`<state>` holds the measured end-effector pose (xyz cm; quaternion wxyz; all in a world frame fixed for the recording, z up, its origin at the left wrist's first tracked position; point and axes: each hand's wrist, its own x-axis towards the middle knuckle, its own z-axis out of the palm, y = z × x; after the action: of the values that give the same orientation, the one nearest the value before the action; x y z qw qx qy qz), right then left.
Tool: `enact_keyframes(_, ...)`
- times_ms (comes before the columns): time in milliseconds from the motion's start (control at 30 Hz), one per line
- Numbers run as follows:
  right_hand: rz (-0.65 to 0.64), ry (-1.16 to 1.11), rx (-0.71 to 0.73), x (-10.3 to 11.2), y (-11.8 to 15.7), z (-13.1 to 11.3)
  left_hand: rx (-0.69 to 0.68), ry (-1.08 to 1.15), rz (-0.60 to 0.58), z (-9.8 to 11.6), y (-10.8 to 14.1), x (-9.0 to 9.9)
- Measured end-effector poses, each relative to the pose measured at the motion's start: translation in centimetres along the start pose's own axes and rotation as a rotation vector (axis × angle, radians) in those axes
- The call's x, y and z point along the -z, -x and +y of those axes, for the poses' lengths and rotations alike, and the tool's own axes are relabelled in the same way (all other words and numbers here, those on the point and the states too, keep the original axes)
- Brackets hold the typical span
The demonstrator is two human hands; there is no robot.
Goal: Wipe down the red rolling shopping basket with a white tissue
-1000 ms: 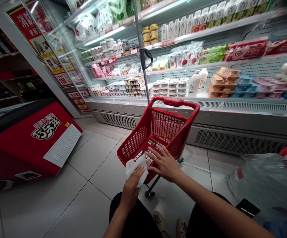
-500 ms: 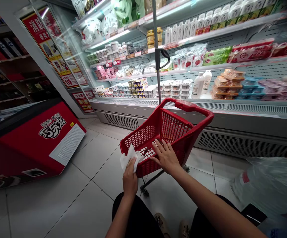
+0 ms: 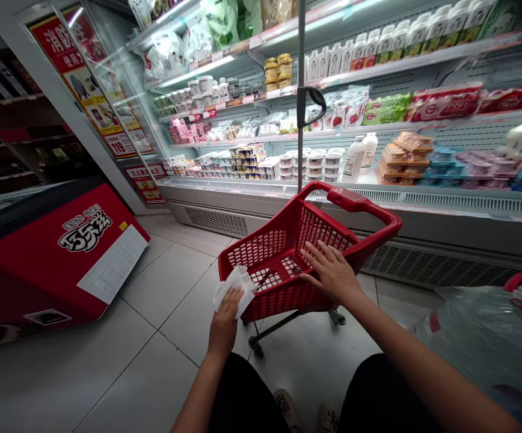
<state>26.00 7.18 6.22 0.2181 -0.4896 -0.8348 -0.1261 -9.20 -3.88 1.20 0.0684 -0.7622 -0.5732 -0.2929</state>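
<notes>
A small red shopping cart [image 3: 283, 294] stands on the floor in front of me, its basket walls pierced with holes and a dark pole rising behind it. My left hand [image 3: 228, 310] presses a white wipe [image 3: 242, 282] against the cart's near left corner, the cloth draped over the rim. Part of the wipe is hidden beneath the fingers. Over the near long rim lies my right hand [image 3: 331, 272], fingers stretched out toward the inside of the basket and nothing in its grip. The cart's bottom shows as a white-and-red grid.
A refrigerated display case [image 3: 423, 198] with dairy goods runs behind the cart. A red chest freezer [image 3: 62, 258] stands at the left. On the right is a clear plastic bag [image 3: 482, 337] with something red on top. My knees are close below the cart.
My right hand has moved right along the cart's near rim. The left hand with the wipe has shifted slightly left and down, and the cart has turned a little in view.
</notes>
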Motion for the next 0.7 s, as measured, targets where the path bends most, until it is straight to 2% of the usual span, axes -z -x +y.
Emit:
enact_keyframes(100, -0.011, 0.086, -0.018, -0.1, 0.1, -0.4, 0.018, -0.002, 0.040, 0.4, -0.3, -0.6)
enact_keyframes(233, 0.007, 0.143, -0.074, -0.4, 0.1, -1.9, 0.050, -0.068, 0.117, 2.5, -1.1, -1.6)
enact_keyframes(333, 0.016, 0.143, -0.099, -0.4, 0.0, -2.6, 0.002, -0.076, 0.165, 5.4, -2.5, -3.1)
enact_keyframes(467, 0.006, 0.124, -0.114, -0.2, 0.2, -3.6, -0.144, -0.004, 0.158, 10.2, -5.2, -5.6)
enact_keyframes(533, -0.007, 0.104, -0.078, 0.1, 0.3, -4.0, -0.173, 0.003, 0.134, 11.5, -6.0, -6.3)
enact_keyframes(600, -0.013, 0.083, -0.003, 0.7, 0.6, -3.9, -0.218, -0.023, 0.118, 11.4, -6.2, -6.2)
enact_keyframes(700, 0.016, 0.072, 0.074, 2.0, 1.1, -3.0, -0.289, -0.093, 0.105, 9.0, -5.3, -4.9)
